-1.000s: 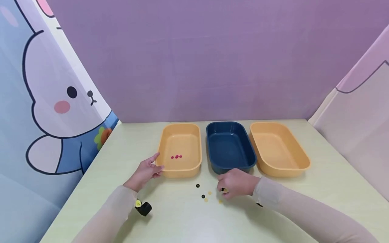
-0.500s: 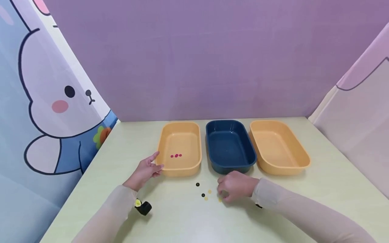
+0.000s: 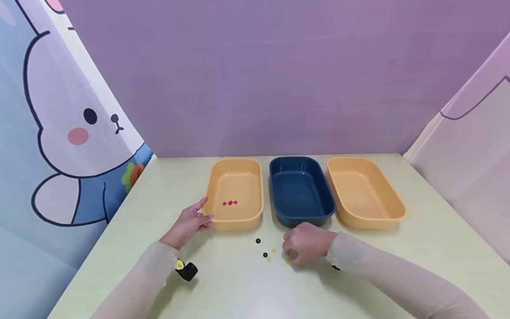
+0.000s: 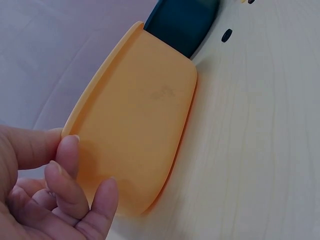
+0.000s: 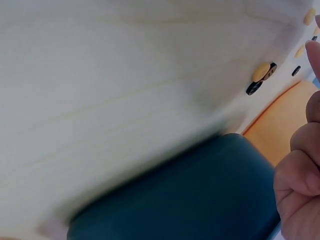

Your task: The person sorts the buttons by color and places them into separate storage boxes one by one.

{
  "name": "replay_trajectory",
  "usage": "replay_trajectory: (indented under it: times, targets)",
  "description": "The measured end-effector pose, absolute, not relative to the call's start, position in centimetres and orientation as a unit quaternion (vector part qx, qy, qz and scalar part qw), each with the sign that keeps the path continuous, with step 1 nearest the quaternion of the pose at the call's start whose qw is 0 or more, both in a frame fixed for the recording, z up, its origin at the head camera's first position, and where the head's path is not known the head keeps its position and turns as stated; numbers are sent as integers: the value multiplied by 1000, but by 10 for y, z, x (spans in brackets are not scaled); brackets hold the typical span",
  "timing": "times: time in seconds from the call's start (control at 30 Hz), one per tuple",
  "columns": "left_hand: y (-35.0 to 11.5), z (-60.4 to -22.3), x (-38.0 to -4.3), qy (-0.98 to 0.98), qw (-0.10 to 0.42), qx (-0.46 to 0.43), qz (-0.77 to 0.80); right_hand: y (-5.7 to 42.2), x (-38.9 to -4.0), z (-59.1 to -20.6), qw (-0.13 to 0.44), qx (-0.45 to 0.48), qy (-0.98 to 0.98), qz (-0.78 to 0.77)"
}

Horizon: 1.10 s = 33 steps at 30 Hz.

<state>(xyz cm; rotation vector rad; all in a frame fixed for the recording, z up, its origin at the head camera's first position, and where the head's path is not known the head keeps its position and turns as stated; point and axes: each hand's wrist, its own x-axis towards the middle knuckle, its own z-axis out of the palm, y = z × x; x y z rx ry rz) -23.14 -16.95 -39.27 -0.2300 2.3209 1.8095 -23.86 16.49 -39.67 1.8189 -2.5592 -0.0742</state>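
My left hand (image 3: 187, 223) pinches the rim at the near left corner of a light orange tray (image 3: 237, 225). Several small dark pink discs (image 3: 230, 203) lie inside this tray. Just in front of the dark blue tray (image 3: 304, 220), my right hand (image 3: 306, 243) is low over the table with fingers curled. A yellow button (image 3: 287, 262) lies at its fingertips; whether it is pinched cannot be made out. Under this hand, the right wrist view shows a yellow button (image 5: 261, 72) and black buttons (image 5: 254, 88) bunched together. Left of it lie black buttons (image 3: 265, 254) and yellow ones (image 3: 273, 250).
A second light orange tray (image 3: 392, 223) stands to the right of the dark blue one. All three trays are in a row towards the purple back wall (image 3: 255, 79). A cartoon-print cloth (image 3: 79, 110) hangs at the left. The table (image 3: 223, 288) is pale.
The right thumb has shifted slightly towards the near yellow button, and the buttons beneath the hand are now hidden in the head view. The left hand keeps its place on the tray.
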Motion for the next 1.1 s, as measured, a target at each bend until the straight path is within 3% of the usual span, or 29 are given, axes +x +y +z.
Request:
replay_trajectory:
  times: [1.1]
  targets:
    - [-180,-390,-228,770,90,-72,627,139,-230,-395,-21,565,-823,-56]
